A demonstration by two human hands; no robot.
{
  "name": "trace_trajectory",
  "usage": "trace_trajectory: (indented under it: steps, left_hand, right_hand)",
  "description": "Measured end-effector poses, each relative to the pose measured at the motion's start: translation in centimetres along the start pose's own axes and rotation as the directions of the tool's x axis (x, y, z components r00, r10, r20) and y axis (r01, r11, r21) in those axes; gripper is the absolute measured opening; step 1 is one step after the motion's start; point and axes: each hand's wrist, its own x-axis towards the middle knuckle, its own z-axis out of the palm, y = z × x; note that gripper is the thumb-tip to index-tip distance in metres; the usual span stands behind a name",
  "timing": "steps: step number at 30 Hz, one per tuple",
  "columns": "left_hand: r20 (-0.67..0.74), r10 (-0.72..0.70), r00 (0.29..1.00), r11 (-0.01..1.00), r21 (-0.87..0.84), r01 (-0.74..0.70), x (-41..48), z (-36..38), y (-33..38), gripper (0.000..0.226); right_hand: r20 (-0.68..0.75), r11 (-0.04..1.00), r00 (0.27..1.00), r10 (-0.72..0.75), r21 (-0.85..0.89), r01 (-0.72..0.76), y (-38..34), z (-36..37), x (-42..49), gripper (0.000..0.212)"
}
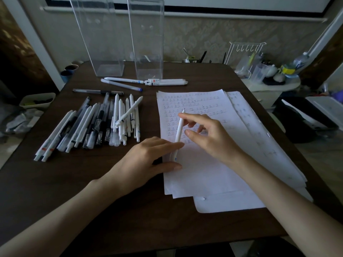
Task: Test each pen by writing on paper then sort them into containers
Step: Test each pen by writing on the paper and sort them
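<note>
A white pen (179, 130) stands tilted over the top sheet of paper (200, 175), tip pointing away toward the written rows. My left hand (148, 158) grips its lower end between thumb and fingers while resting on the paper's left edge. My right hand (209, 134) hovers beside the pen's barrel with fingers spread, index finger touching or nearly touching it. A pile of white and black pens (96, 125) lies left of the paper. Two tall clear containers (100, 38) (148, 43) stand at the back of the table, and a few pens (148, 82) lie in front of them.
The dark wooden table (111, 210) carries a stack of sheets spreading to the right (259, 130). Two cups (69, 70) sit past the back left corner. A white wire rack (245, 52) and cluttered side stand (272, 75) are at the right.
</note>
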Motion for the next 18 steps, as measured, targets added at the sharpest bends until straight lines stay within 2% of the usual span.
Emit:
trace_trajectory:
  steps: [2, 4, 7, 9, 13, 18]
  left_hand:
    - [-0.012, -0.010, 1.000, 0.999, 0.047, 0.011, 0.0, -0.1, 0.0, 0.054]
    - [-0.046, -0.056, 0.997, 0.982, 0.177, 0.063, 0.3, -0.6, -0.2, 0.055]
    - [-0.153, -0.219, 0.964, 0.868, 0.419, 0.264, 0.6, -1.8, -1.3, 0.058]
    - [-0.175, -0.334, 0.926, 0.786, 0.490, 0.376, 0.5, -2.2, -1.9, 0.059]
    - [-0.174, -0.444, 0.879, 0.717, 0.520, 0.465, 0.6, -2.2, -2.2, 0.059]
    - [-0.162, -0.489, 0.857, 0.711, 0.495, 0.499, 0.7, -2.2, -2.9, 0.063]
  right_hand:
    - [0.031, 1.000, 0.999, -0.008, -0.007, 0.009, -0.1, 0.1, -0.1, 0.048]
    - [0.045, 0.999, 0.998, -0.032, -0.014, 0.032, -0.1, 0.1, -0.1, 0.051]
    - [0.047, 0.999, 0.999, -0.028, -0.036, 0.030, 0.1, 0.2, 0.0, 0.047]
    - [0.053, 0.996, 0.998, -0.021, -0.084, 0.025, 0.1, 0.2, 0.4, 0.040]
    - [0.099, 0.971, 0.994, -0.052, -0.227, 0.074, -0.5, 0.2, 2.2, 0.035]
    - [0.085, 0.905, 0.988, -0.132, -0.395, 0.155, -0.4, 0.5, 8.8, 0.030]
